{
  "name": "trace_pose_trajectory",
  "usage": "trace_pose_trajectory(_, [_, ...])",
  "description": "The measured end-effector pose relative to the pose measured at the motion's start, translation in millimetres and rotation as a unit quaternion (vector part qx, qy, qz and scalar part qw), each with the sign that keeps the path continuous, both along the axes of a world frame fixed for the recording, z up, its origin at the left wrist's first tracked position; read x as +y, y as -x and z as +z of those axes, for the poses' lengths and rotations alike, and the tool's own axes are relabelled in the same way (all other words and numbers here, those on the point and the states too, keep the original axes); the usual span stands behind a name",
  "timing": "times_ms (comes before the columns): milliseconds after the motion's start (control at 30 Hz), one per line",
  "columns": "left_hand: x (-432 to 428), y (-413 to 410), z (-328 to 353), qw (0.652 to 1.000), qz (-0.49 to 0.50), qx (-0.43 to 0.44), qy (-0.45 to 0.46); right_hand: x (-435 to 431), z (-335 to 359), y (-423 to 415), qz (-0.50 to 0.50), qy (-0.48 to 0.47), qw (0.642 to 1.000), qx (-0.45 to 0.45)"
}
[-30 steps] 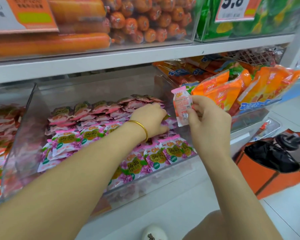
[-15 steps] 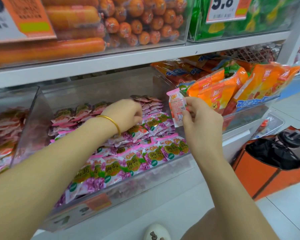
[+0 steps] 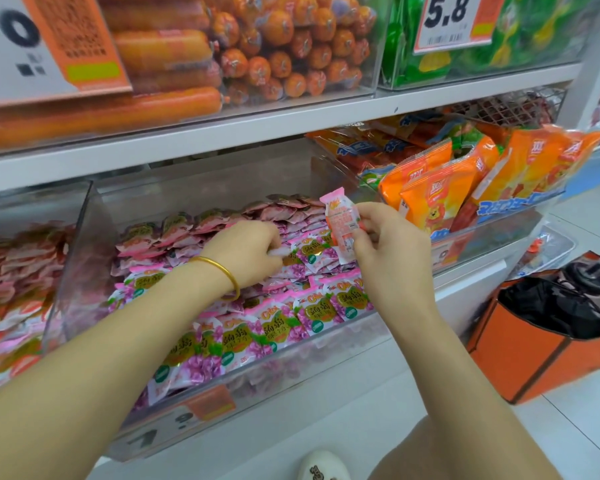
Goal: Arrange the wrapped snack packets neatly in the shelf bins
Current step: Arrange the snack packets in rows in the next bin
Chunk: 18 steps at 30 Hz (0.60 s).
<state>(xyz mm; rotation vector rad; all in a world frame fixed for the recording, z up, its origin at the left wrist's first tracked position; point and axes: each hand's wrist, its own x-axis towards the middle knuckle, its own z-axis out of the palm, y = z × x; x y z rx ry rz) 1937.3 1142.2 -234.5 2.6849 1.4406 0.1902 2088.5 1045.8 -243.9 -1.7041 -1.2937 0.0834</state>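
Here, your right hand (image 3: pixel 392 258) pinched an orange-pink packet (image 3: pixel 342 223) above the clear bin (image 3: pixel 90 244); inside it, your left hand (image 3: pixel 246 251) gripped a pale packet (image 3: pixel 280 252).

White shop shelving over a pale tiled floor.

A white shelf board (image 3: pixel 257 133) runs across the upper part and meets a white upright post (image 3: pixel 584 95) at the right, with a price card (image 3: pixel 447 19) reading 5.8 above it. Lower down, the unit's white base panel (image 3: pixel 291 431) drops to pale floor tiles (image 3: pixel 589 424), where an orange box (image 3: pixel 534 362) (black-lined, open at the top) stands close to the shelving. The light is even and soft.
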Motion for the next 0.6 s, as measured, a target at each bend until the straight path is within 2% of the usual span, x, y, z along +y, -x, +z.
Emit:
trace_pose_trajectory(100, [3, 7, 8, 0.990, 0.047, -0.136, -0.008, 1, 0, 2, 0.005, 0.007, 1.000, 0.026])
trace_pose_trajectory(233, [-3, 13, 14, 0.963, 0.092, -0.250, -0.040, 4, 3, 5, 0.007, 0.009, 0.996, 0.085])
trace_pose_trajectory(300, [-6, 17, 18, 0.943, 0.112, -0.312, -0.031, 5, 5, 6, 0.034, -0.002, 0.988, 0.153])
trace_pose_trajectory(333, [-8, 19, 20, 0.927, 0.117, -0.357, 0.005, 5, 7, 6, 0.059, -0.010, 0.978, 0.200])
trace_pose_trajectory(467, [-26, 25, 29, 0.818, 0.112, -0.532, 0.188, 8, 9, 10, 0.130, -0.038, 0.936, 0.325])
trace_pose_trajectory(600, [-43, 33, 34, 0.672, 0.155, -0.667, 0.283, 11, 8, 19, 0.186, -0.046, 0.895, 0.402])
